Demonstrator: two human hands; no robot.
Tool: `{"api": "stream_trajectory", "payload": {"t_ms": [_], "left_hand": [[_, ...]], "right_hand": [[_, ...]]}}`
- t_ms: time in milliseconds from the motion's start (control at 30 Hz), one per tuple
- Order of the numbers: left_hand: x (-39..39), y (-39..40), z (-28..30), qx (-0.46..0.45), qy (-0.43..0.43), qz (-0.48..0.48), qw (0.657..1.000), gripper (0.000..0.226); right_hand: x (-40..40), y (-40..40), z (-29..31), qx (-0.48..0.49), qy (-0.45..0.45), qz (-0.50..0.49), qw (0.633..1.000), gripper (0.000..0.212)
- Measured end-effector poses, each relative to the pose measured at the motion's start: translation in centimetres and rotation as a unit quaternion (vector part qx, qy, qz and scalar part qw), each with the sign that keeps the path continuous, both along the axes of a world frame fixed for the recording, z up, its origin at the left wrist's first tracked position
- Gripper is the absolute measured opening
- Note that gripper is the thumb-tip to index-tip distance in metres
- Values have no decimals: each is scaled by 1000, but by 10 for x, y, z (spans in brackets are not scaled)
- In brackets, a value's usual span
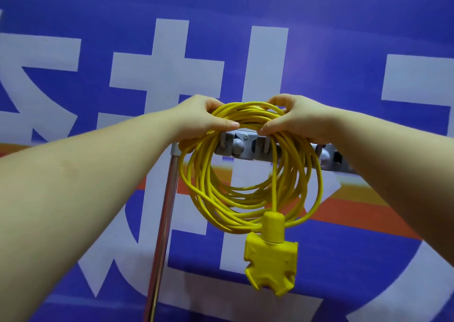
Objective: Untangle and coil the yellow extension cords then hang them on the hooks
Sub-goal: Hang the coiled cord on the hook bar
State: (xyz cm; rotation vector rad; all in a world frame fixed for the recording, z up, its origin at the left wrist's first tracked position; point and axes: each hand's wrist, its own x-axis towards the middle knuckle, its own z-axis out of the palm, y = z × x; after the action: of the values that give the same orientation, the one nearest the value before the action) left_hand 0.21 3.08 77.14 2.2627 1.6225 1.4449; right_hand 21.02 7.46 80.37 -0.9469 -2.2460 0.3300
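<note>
A coiled yellow extension cord (248, 206) hangs in several loops in front of a grey hook rail (248, 147). My left hand (204, 119) grips the top of the coil from the left. From the right, my right hand (299, 120) grips the same bundle. The thumbs nearly meet over the rail. A yellow multi-outlet socket head (271, 260) dangles below the coil on a short straight length of cord. Whether the coil sits on a hook cannot be told, as the hands and cord hide it.
The hook rail is mounted on a shiny metal pole (163, 223) that runs down to the lower left. More grey hooks (329, 157) continue along the rail to the right. Behind everything is a blue banner (319, 39) with large white characters and an orange stripe.
</note>
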Motion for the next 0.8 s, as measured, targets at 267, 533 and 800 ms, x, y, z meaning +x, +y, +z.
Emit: {"api": "stream_trajectory", "payload": {"t_ms": [267, 533, 800], "left_hand": [[-4, 2, -8, -46, -72, -9, 996, 34], [-11, -2, -28, -21, -200, -55, 978, 37], [-2, -17, -52, 35, -155, -20, 987, 43]], "right_hand": [[-1, 2, -9, 8, 0, -22, 1000, 46], [0, -10, -14, 36, -23, -25, 999, 30], [1, -27, -32, 117, -89, -65, 987, 39]]}}
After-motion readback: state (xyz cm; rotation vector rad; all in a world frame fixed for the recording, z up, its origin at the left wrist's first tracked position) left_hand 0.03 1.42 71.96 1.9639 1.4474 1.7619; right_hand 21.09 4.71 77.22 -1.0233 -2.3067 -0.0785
